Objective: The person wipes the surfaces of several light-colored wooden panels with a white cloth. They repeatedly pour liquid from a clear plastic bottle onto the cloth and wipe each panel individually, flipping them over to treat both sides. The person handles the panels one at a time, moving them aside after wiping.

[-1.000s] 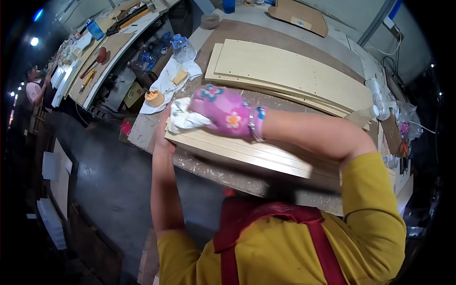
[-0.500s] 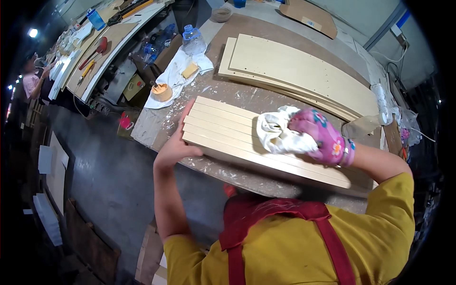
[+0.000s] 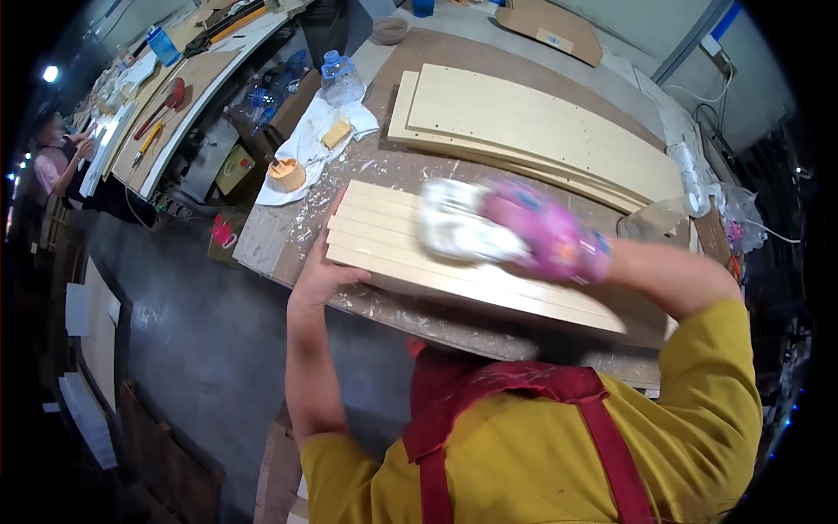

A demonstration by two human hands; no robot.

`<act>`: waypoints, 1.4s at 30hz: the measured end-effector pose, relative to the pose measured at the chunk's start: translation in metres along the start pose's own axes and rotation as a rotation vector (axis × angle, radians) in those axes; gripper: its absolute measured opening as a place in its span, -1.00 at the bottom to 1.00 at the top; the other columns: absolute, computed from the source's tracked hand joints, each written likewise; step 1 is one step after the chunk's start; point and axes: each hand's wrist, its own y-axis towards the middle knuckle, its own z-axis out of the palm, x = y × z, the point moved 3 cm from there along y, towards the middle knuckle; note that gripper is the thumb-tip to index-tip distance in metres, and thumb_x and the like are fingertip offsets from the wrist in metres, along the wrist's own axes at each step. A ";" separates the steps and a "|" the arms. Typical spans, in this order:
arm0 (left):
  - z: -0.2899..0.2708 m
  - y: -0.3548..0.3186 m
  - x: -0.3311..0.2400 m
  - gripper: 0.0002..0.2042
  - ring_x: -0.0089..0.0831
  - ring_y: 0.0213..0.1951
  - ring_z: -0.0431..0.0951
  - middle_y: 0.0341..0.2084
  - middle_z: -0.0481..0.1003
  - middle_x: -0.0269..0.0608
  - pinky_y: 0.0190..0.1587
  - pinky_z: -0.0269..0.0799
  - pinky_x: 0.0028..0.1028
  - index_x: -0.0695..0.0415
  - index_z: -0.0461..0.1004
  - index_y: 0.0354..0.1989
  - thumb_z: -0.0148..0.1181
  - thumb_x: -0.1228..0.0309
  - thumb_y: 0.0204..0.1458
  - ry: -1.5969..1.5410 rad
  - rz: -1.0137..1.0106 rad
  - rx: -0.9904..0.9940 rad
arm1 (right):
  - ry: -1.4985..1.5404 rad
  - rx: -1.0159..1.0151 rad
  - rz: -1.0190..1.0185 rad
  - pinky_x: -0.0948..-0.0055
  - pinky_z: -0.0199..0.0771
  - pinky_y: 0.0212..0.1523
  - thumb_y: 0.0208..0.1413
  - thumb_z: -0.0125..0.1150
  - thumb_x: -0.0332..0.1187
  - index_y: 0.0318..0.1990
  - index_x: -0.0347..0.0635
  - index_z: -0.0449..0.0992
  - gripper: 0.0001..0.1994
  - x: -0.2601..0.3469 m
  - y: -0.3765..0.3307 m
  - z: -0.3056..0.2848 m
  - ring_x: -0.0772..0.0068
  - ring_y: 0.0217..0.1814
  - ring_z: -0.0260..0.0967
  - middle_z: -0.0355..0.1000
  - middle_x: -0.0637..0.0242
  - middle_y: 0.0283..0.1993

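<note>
Several pale wooden boards (image 3: pixel 374 234) lie side by side in a tight stack at the near edge of the workbench, their narrow edges facing up. My bare left hand (image 3: pixel 321 269) grips the left end of the stack, its thumb on the near side and the other fingers partly hidden behind the end. In a pink flowered glove, my right hand (image 3: pixel 539 229) is blurred by motion. It presses a crumpled white cloth (image 3: pixel 456 220) onto the top edges around the middle of the stack. The cloth hides the gloved fingertips.
Behind lie wide cream panels (image 3: pixel 541 127) with small holes. Left on the bench, a white rag (image 3: pixel 301 140) carries a tub of orange paste (image 3: pixel 286 175), a yellow sponge block (image 3: pixel 336 134) and a clear bottle (image 3: pixel 340 80). A plastic jar (image 3: pixel 653 218) stands right. A person (image 3: pixel 59 162) is far left.
My right hand has swept the cloth leftward along the boards. My left hand keeps its hold on their end. The whole view has shifted slightly.
</note>
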 end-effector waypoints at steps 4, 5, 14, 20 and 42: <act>0.005 0.002 0.006 0.14 -0.46 0.25 0.15 0.28 0.14 -0.28 0.28 0.06 -0.47 0.13 -0.08 0.39 0.50 0.53 -0.51 0.005 -0.042 0.008 | -0.167 0.031 0.315 0.12 0.41 -0.23 -0.05 0.23 -0.27 -0.18 -0.16 0.44 -0.72 0.012 -0.043 -0.021 0.03 -0.24 0.39 0.37 0.07 -0.26; 0.004 0.001 0.006 0.14 -0.46 0.25 0.16 0.27 0.15 -0.27 0.28 0.07 -0.47 0.13 -0.08 0.40 0.49 0.54 -0.50 -0.015 -0.107 -0.022 | -0.085 -0.015 0.192 0.12 0.42 -0.23 -0.04 0.21 -0.29 -0.14 -0.18 0.42 -0.70 0.009 -0.017 -0.011 0.00 -0.22 0.39 0.37 0.06 -0.24; -0.011 -0.006 0.007 -0.13 -0.44 0.02 0.40 -0.02 0.39 -0.26 0.03 0.39 -0.48 0.24 0.17 0.23 0.37 0.68 -0.45 -0.010 -0.098 -0.105 | -0.049 -0.137 0.109 0.13 0.43 -0.26 -0.05 0.21 -0.30 -0.10 -0.24 0.35 -0.65 0.005 0.026 0.019 0.00 -0.24 0.38 0.31 0.05 -0.22; -0.013 0.001 0.024 -0.19 -0.45 -0.09 0.47 -0.08 0.43 -0.22 -0.19 0.50 -0.53 0.21 0.22 0.19 0.38 0.69 -0.41 -0.001 -0.229 -0.104 | -0.065 -0.118 0.255 0.14 0.42 -0.21 -0.05 0.21 -0.28 -0.05 -0.24 0.34 -0.60 0.003 0.028 0.028 0.03 -0.17 0.38 0.32 0.07 -0.16; -0.044 -0.014 0.031 -0.27 -0.29 0.08 0.40 0.01 0.41 -0.19 0.14 0.31 -0.39 0.30 0.27 0.14 0.25 0.67 -0.41 -0.109 -0.100 -0.123 | -0.050 -0.155 0.177 0.17 0.48 -0.13 -0.09 0.26 -0.34 -0.13 -0.20 0.40 -0.67 0.004 -0.001 0.011 0.00 -0.11 0.43 0.38 0.01 -0.12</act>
